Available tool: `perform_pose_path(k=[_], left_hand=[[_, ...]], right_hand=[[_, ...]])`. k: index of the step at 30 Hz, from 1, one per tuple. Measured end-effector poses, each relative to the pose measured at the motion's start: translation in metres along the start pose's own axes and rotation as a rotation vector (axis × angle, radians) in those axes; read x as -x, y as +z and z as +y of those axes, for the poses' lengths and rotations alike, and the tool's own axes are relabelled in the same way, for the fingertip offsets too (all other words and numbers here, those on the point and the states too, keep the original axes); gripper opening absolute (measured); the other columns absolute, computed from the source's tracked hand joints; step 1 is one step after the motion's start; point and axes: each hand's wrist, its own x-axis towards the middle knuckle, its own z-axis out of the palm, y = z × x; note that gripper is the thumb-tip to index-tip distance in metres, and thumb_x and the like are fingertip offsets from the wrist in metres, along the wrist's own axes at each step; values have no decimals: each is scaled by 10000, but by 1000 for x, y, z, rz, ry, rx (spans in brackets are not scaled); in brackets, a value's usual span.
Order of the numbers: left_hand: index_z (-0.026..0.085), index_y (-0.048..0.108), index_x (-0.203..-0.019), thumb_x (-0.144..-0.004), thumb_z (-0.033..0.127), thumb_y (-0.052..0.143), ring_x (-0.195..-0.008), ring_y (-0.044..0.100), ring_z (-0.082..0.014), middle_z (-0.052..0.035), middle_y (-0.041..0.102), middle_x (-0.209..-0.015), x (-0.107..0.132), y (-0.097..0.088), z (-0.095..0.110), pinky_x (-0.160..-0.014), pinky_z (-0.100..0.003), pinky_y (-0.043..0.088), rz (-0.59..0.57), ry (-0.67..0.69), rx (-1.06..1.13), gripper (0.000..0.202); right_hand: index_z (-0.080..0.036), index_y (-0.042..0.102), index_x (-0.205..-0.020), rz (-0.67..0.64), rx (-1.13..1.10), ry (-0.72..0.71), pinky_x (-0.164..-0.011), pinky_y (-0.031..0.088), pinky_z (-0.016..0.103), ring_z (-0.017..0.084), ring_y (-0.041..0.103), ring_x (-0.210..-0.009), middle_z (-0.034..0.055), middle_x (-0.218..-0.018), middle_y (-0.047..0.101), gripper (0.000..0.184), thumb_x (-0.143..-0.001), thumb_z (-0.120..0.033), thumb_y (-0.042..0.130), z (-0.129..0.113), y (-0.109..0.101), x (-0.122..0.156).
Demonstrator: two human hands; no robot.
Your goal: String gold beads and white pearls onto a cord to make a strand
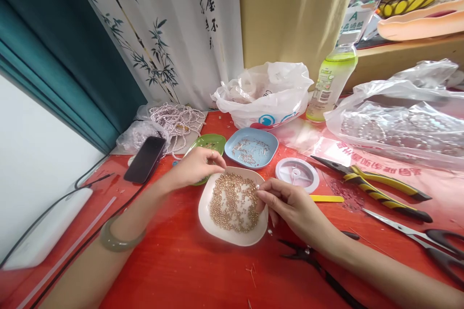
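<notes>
Gold beads [221, 207] are lying left of the right hand [281, 198], which is pinching a white bead [257, 187] by the dish's [235, 240] right edge, the left hand's [197, 166] hold being unclear.

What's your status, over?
Left hand near rim of white dish; right hand pinching small pale piece. Gold beads in dish. Black pliers partly hidden by right forearm.
</notes>
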Motion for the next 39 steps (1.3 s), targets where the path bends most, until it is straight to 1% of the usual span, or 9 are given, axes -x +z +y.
perform_pose_path(k=[3,9,12,19,27,30,32,36,39], left_hand=[[175,674,-743,-691,231,557,-700,555,-155,-32,653,-740,4,10,5,-656,-281,391,-83,55,-129,140],[202,662,-771,-681,200,553,-787,548,-160,-7,660,-797,9,19,13,-699,-279,367,-238,174,-310,141],[205,657,-770,-696,206,542,-786,538,-162,-9,651,-789,10,21,14,-696,-279,358,-262,179,-357,136],[200,645,-747,-711,205,542,-789,521,-159,-8,635,-770,13,21,17,-667,-270,348,-287,185,-380,108],[191,624,-721,-682,202,572,-776,511,-152,4,617,-751,12,24,14,-659,-261,345,-323,196,-310,66],[186,620,-702,-685,200,571,-763,517,-148,5,623,-737,11,25,13,-680,-269,350,-330,174,-258,54],[178,621,-705,-695,207,565,-759,526,-146,-2,629,-750,10,26,14,-690,-272,357,-315,139,-170,64],[152,614,-757,-728,270,557,-669,521,-118,-16,610,-732,8,28,19,-619,-245,379,-253,3,194,135],[141,612,-749,-712,285,595,-605,490,-88,-8,590,-692,6,31,22,-571,-221,366,-219,-54,466,150]], right_hand=[[-164,522,-706,1,29,-11,-450,352,196,65,448,-463,-23,-584,545,195,-858,-252,434,-2,0,0],[-156,549,-673,20,103,-32,-485,371,204,83,476,-507,-9,-590,564,226,-847,-255,442,-4,-2,-1],[-158,551,-660,21,101,-34,-498,373,208,87,486,-519,-7,-588,564,234,-844,-255,444,-4,-2,-1],[-163,534,-682,-2,50,-8,-446,345,204,76,462,-458,-29,-539,527,216,-842,-274,441,-4,0,-1],[-158,540,-675,6,71,-22,-454,365,198,73,478,-471,-12,-563,557,223,-843,-268,443,-3,0,-1],[-158,534,-689,-10,51,-8,-423,360,194,66,470,-437,-11,-574,558,228,-850,-281,429,-1,0,0],[-157,533,-692,-12,45,-10,-422,363,193,66,471,-439,-6,-590,565,228,-848,-288,431,-1,0,0],[-157,538,-692,-7,51,-26,-446,373,196,73,480,-466,-3,-593,574,220,-844,-282,439,-2,-1,0],[-155,549,-691,-1,74,-51,-498,394,201,87,513,-533,5,-611,587,201,-835,-260,455,-3,0,0]])
